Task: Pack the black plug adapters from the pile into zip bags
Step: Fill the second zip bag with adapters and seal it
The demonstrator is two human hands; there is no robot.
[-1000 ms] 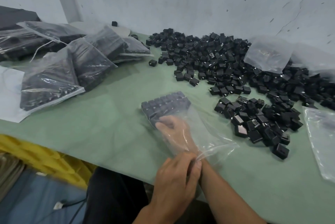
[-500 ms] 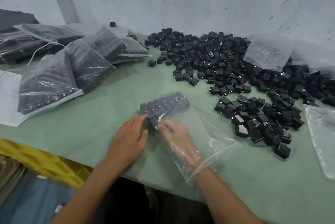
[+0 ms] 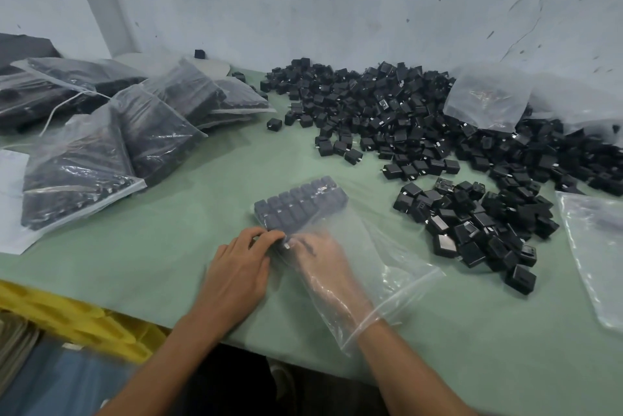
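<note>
Fingers (image 3: 264, 236) of the left hand (image 3: 239, 267) curl against the clear plastic zip bag (image 3: 387, 267), pinching or merely pressing I cannot tell; a second ago they held its mouth. Inside, the right hand (image 3: 320, 259) reaches straight-fingered to rows of black plug adapters (image 3: 300, 205), on the green worktop (image 3: 161, 247) near the loose pile (image 3: 421, 119).

Bare L hand (image 3: 236, 267), bare R hand (image 3: 323, 264), bare forearms (image 3: 175, 355), dark clothing (image 3: 236, 382) at lap

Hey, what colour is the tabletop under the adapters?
Plain pale green; the tabletop shows best in the head view.
</note>
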